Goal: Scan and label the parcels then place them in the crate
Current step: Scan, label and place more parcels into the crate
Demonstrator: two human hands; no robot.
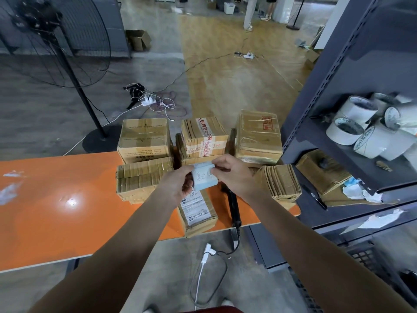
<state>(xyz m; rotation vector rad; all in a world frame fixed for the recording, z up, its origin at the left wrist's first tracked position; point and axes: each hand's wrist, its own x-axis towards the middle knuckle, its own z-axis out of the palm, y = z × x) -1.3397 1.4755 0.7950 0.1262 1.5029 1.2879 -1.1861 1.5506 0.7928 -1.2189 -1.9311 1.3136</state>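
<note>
Table: the long glossy orange table (pixel 56 199) fills the left and middle of the frame. All the work lies at its right end.
Rack: the grey metal shelf rack (pixel 338 64) stands at the right edge of the frame.
Parcels: several brown cardboard parcels (pixel 144 138) wrapped in clear tape stand close together in the middle of the frame. As far as their tops show, they carry no white shipping label, so I judge that they still wait.
Crate: the black plastic lattice crate (pixel 365 256) shows only a corner at the lower right, under the rack. Whether any parcel is inside, I cannot tell.
Labelled parcel: one flat brown parcel with a white printed label (pixel 198 213) lies at the near edge of the table, just below the hands, not yet in the crate.
Direction: its long axis runs from the near edge toward the far side, leaning a little to the upper left. The label faces up.
Scanner: the black handheld scanner (pixel 232 206) lies just right of this parcel and nearly parallel to it. Nobody holds it.
Left hand: the left hand (pixel 178 186) grips the left side of the small light-blue box (pixel 205 179), with its fingers curled round it.
Right hand: the right hand (pixel 234 175) pinches the upper right corner of the same box.
Blue box: it is held above the table at the centre of the frame, with its white handwritten face up. It is probably the label printer.
Progress: early; one parcel appears labelled and most are left.
</note>
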